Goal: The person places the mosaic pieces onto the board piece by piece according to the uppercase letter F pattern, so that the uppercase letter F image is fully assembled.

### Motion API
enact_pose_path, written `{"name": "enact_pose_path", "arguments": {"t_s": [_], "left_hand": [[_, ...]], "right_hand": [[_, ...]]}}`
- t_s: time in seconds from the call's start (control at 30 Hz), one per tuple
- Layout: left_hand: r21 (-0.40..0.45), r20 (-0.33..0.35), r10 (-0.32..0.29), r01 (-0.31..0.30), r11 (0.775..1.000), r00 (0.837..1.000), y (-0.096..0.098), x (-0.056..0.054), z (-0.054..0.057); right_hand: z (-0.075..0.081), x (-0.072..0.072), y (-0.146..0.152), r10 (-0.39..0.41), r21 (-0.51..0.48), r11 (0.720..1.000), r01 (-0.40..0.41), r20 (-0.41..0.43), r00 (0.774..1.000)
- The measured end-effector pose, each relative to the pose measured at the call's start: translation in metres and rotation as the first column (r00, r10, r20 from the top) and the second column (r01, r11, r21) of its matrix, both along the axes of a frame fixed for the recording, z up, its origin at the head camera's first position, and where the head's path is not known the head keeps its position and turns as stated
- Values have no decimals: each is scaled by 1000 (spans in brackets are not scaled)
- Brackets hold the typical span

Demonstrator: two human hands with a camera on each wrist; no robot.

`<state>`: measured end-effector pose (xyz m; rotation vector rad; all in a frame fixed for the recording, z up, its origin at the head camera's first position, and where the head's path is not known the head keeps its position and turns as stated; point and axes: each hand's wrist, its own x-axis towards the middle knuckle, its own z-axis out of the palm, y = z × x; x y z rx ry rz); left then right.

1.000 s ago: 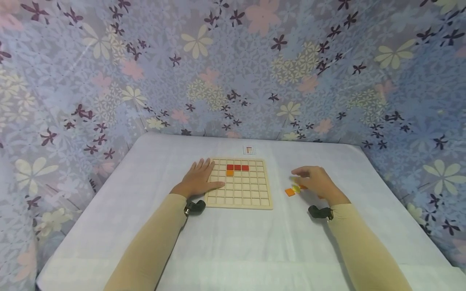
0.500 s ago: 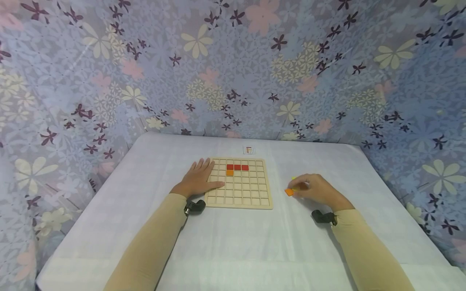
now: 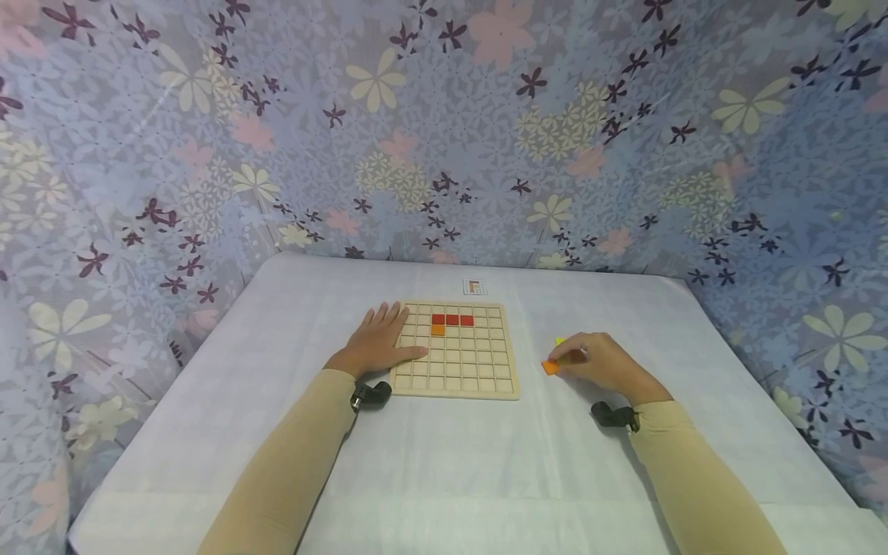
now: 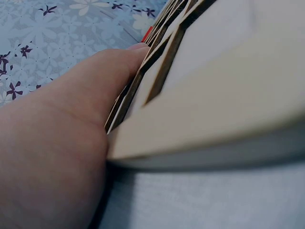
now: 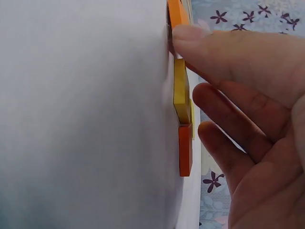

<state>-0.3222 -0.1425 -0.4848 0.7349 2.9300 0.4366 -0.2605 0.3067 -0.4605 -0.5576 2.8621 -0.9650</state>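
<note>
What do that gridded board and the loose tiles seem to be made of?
Gridded board: probably wood or fiberboard, smooth and fairly matte, from its beige surface and brown-sided grid strips. Loose tiles: smooth painted wood or plastic, I can't tell which; their solid color covers faces and edges alike.

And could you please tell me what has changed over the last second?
The right hand came down to the loose orange tile nearest the board and now pinches it. On the board, the left hand, red tiles and placed orange tile stayed put.
</note>
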Motion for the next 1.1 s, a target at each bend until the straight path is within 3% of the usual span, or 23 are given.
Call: {"name": "enact_pose_path", "arguments": {"t_s": [0.73, 1.1], "left_hand": [[-1, 6, -1, 1, 1000, 1000, 1, 3, 4], [-6, 9, 7, -7, 1000, 1000, 0, 0, 0]], "right_hand": [[9, 0, -10, -26, -58, 998, 24, -19, 999], [18, -10, -38, -12, -60, 998, 9, -55, 998]]}}
